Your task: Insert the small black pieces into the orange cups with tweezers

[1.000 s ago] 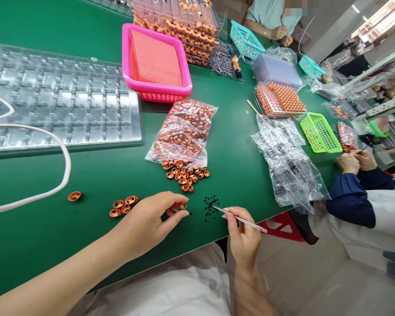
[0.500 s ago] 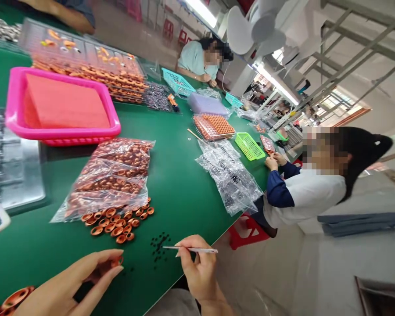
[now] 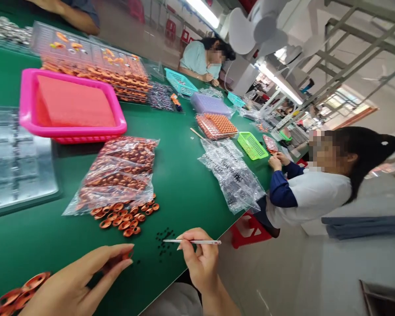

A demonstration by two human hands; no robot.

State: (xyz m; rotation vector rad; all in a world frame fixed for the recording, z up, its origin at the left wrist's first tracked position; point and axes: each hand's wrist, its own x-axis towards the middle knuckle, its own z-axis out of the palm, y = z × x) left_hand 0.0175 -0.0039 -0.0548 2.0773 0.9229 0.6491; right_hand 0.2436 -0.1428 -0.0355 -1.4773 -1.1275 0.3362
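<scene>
My left hand (image 3: 82,276) pinches a small copper-orange ring-shaped part (image 3: 128,254) between thumb and fingertips, just above the green table. My right hand (image 3: 200,259) grips slim silver tweezers (image 3: 197,242) like a pen. Their tip reaches a scatter of tiny black discs (image 3: 163,248); whether it has caught one, I cannot tell. Loose copper-orange parts (image 3: 125,219) spill from the mouth of a clear plastic bag (image 3: 121,171) full of the same parts. Partly behind my left hand, larger oval copper-orange pieces (image 3: 36,281) lie at the lower left corner.
A pink basket (image 3: 118,125) with a red sheet stands beyond the bag, with stacked clear trays (image 3: 95,66) behind it. A silvery tray (image 3: 36,175) lies at left. Clear bags (image 3: 230,175) and a green basket (image 3: 253,147) sit near a co-worker (image 3: 316,188) on the right.
The whole scene has shifted slightly right in view. Both hands keep their grips, and the tweezers' tip stays at the black discs.
</scene>
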